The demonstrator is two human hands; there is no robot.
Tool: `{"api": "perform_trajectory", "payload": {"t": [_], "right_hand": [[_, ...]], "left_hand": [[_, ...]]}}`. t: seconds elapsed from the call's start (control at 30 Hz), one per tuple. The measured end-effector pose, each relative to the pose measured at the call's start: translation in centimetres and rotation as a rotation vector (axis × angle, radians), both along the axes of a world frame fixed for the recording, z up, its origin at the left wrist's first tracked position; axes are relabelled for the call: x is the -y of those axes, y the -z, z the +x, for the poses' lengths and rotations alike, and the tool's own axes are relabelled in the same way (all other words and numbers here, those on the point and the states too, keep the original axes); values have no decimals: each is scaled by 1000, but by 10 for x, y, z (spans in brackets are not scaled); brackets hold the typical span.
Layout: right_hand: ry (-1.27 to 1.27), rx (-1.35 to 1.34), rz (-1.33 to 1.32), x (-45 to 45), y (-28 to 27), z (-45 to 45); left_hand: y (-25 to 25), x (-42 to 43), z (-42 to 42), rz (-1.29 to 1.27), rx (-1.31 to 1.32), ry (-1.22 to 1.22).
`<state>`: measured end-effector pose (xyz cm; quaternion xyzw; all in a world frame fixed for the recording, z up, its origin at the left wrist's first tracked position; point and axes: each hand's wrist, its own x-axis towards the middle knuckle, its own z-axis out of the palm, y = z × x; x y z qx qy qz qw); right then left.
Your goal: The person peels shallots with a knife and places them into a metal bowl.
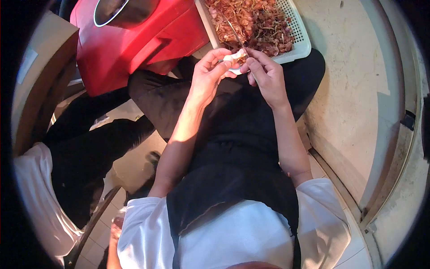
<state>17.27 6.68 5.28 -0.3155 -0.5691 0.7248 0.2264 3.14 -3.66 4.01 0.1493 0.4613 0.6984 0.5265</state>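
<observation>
Over my lap, my left hand (pixel 210 71) pinches a small whitish piece (pixel 236 57) with brownish bits on it, possibly a garlic or shallot bulb. My right hand (pixel 264 74) is closed around a thin knife (pixel 235 35). Its narrow blade points up and away, over the basket, and its handle is hidden in the fingers. Both hands nearly meet at the whitish piece. Just beyond them stands a pale perforated plastic basket (pixel 301 29), heaped with reddish-brown papery scraps (pixel 251 22) that look like onion or shallot skins.
A red plastic box (pixel 107 49) stands at the upper left, with a metal bowl (pixel 130 13) on top. Another person's dark-clothed leg (pixel 89 152) and white shirt (pixel 40 197) are at the left. A pale, curved-looking wall or panel (pixel 349 89) runs along the right.
</observation>
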Motion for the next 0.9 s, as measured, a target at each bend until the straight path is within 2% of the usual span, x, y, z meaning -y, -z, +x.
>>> {"api": "perform_trajectory", "payload": {"t": [0.37,0.5,0.6,0.7,0.8,0.9], "right_hand": [[152,29,-33,-2,11,-5],[148,221,97,-10,10,-3],[116,198,212,-2,3,-4],[-61,223,268,4,-7,-3],[-130,177,305,11,-6,-4],[-110,151,322,14,-7,-6]], "left_hand": [[5,1,-2,38,22,3],[6,0,-3,30,4,-41],[9,-2,-2,-10,7,-76],[9,-2,0,-22,6,-99],[8,-1,-1,-9,1,-109],[7,0,-1,2,-4,-122]]}}
